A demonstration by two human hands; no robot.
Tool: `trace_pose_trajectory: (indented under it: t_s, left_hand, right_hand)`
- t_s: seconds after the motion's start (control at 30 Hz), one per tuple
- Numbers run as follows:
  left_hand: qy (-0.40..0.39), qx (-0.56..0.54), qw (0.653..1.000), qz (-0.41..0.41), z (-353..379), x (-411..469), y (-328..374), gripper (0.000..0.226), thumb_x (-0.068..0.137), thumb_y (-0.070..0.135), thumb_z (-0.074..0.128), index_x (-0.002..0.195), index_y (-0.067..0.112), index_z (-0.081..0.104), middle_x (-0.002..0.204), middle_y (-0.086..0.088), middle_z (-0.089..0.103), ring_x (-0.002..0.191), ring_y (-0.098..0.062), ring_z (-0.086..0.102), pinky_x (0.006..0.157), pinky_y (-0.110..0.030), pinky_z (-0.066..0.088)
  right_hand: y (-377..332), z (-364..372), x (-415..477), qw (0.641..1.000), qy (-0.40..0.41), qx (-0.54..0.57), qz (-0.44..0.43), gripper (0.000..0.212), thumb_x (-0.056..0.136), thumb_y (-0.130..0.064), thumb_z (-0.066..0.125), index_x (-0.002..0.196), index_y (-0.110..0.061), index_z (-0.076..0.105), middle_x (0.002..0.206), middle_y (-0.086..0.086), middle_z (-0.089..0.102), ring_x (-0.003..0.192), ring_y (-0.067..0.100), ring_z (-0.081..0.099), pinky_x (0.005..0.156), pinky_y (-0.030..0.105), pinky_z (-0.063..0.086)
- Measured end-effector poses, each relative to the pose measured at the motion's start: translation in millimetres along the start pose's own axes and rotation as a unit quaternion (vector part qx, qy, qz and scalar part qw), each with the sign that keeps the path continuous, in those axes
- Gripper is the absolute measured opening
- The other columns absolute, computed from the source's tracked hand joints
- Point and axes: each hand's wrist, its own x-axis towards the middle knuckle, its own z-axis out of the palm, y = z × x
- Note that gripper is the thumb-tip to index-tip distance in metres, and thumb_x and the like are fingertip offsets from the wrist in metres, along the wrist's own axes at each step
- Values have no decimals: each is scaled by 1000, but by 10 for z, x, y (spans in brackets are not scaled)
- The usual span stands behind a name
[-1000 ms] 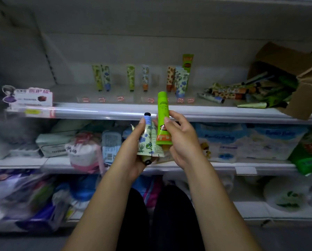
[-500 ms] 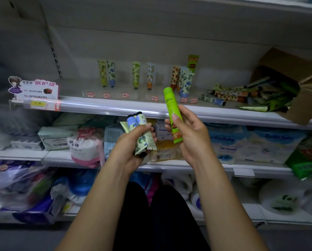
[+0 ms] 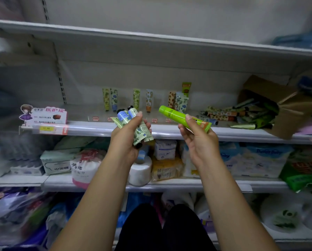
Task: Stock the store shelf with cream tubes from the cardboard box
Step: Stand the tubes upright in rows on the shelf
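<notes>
My left hand (image 3: 128,140) grips a bunch of small flower-printed cream tubes (image 3: 133,122), caps up, in front of the shelf edge (image 3: 97,128). My right hand (image 3: 198,142) holds a bright green tube (image 3: 182,118) tilted, cap toward the upper left. Several tubes (image 3: 148,100) stand upright in a row at the back of the shelf. At the right, a cardboard box (image 3: 285,107) lies on its side, with a pile of tubes (image 3: 242,115) spilling from its opening.
A pink-and-white sign (image 3: 46,115) stands at the shelf's left end. The shelf below holds tissue packs (image 3: 57,162), a paper roll (image 3: 139,171) and baby wipe packs (image 3: 256,160). Bagged goods fill the bottom shelf. My dark-clothed knees (image 3: 162,229) are low centre.
Both hands have risen toward the tube shelf and moved apart. The green tube went from upright to tilted, cap leaning left. The view has tipped upward.
</notes>
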Motion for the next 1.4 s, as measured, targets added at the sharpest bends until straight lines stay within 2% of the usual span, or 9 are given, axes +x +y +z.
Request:
trace_pose_trajectory:
  t_s: [0.27,0.37,0.5,0.73,0.93,1.07,1.17,1.3,1.4]
  left_hand:
    - [-2,46,995,89,238,16,39,12,90,15,77,98,11,69,80,-8,75,74,-22,74,72,-37,62]
    - [4,101,987,123,315,125,-21,16,89,23,77,100,16,68,80,-3,78,83,-24,77,85,-48,62]
    - [16,157,972,174,470,345,-89,49,70,46,80,109,22,62,91,-4,78,86,-26,77,85,-55,61]
    - [13,204,946,253,698,927,-300,30,89,26,78,107,27,54,97,0,72,88,-20,75,86,-43,62]
    - [28,222,924,311,736,1213,-544,34,91,25,76,117,18,56,94,5,69,77,1,67,71,-14,54]
    - [55,240,909,337,682,1303,-679,29,90,20,76,100,35,53,88,11,66,72,6,64,69,-12,52]
    - [63,245,904,345,672,1330,-697,32,90,19,76,98,38,51,87,13,65,72,8,63,67,-8,48]
    - [55,245,904,346,643,1344,-736,31,90,20,77,105,33,53,90,11,67,75,4,65,70,-11,52]
    - [68,233,910,337,641,1373,-721,31,89,19,77,100,35,53,89,12,66,74,6,64,69,-10,51]
  right_hand:
    - [-418,-89,286,985,83,-119,-90,17,86,-18,78,78,-13,64,69,-2,61,65,11,56,65,23,52]
    - [-535,-128,485,971,87,-202,-95,23,97,-32,65,94,-10,58,81,6,62,68,14,63,63,30,59]
    - [-697,-125,859,962,78,-243,-98,27,104,-36,49,113,-11,42,97,9,58,78,25,69,66,39,62]
    - [-751,-139,1654,934,62,-327,-133,20,96,-10,65,102,-9,46,95,12,61,66,16,62,64,29,57]
    - [-499,-99,2180,905,44,-391,-162,12,98,-7,61,105,-12,52,94,6,66,83,20,64,64,25,54]
    - [-276,-129,2439,898,9,-400,-182,20,94,-5,65,87,-17,52,91,11,64,84,27,64,72,34,58]
    - [-170,-137,2601,887,-6,-425,-181,23,93,-3,67,84,-16,50,91,15,65,76,25,64,65,29,59]
    - [-46,-133,2772,861,-21,-478,-173,24,88,-11,74,83,-21,53,101,21,70,90,36,69,79,53,59]
    - [2,-112,2821,835,-27,-519,-183,25,88,-12,73,81,-26,54,94,13,70,90,36,68,82,54,57]
